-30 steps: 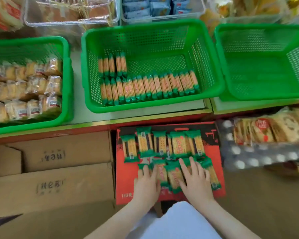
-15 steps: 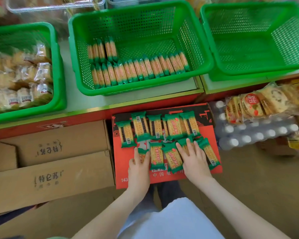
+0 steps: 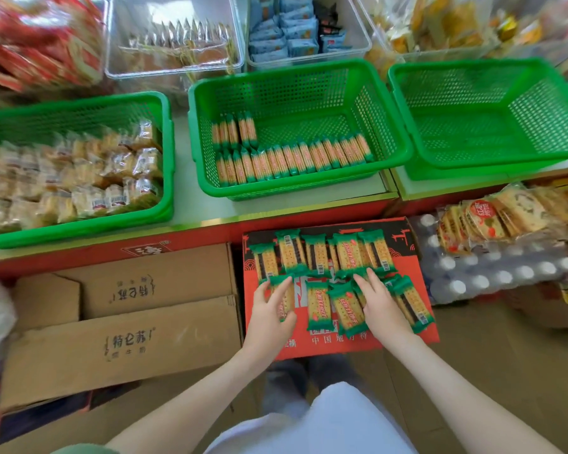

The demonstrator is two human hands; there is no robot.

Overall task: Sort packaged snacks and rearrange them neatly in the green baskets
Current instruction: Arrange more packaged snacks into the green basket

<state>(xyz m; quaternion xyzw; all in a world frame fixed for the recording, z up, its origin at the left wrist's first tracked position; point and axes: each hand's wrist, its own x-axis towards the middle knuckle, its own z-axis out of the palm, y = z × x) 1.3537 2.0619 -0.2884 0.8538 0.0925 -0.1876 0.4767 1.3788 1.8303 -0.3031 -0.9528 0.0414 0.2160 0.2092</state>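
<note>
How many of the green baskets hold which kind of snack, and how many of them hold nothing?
With cracker packets: 1, the middle basket
With clear-wrapped snacks: 1, the left basket
Empty: 1, the right basket
Total: 3 green baskets

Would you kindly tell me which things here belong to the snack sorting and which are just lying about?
Job: green-wrapped cracker packets, red box, middle green basket, left hand, right hand.
Lying about: cardboard boxes, bottle pack, clear bins.
</note>
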